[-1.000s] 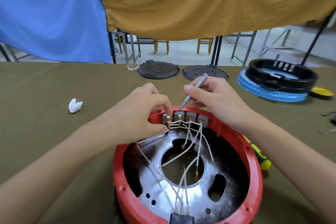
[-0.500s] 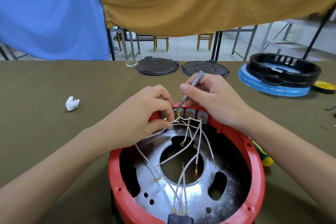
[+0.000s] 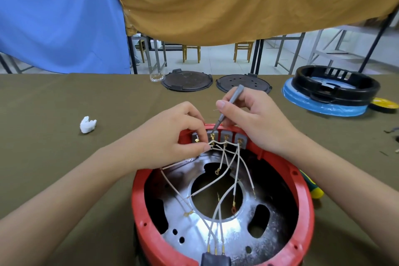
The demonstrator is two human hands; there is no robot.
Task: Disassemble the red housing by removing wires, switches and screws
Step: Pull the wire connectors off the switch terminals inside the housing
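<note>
Table: olive-green cloth-covered table (image 3: 54, 179) carrying everything.
Left side: crumpled white tissue wad (image 3: 87, 125), well apart from the rest.
Left hand: left hand (image 3: 172, 136) on the housing's far rim, thumb and forefinger pinching a white wire (image 3: 212, 143) at the grey switch row (image 3: 224, 138).
Housing: round red plastic housing (image 3: 302, 185) with a silver metal floor, at the table's near edge, centre.
Right hand: right hand (image 3: 254, 119) curled around a slim grey screwdriver (image 3: 230, 107), tip at the second switch terminal.
Far edge: two dark round lids (image 3: 186, 80).
Far right corner: black plastic ring (image 3: 334, 84) on a blue disc (image 3: 323, 104).
</note>
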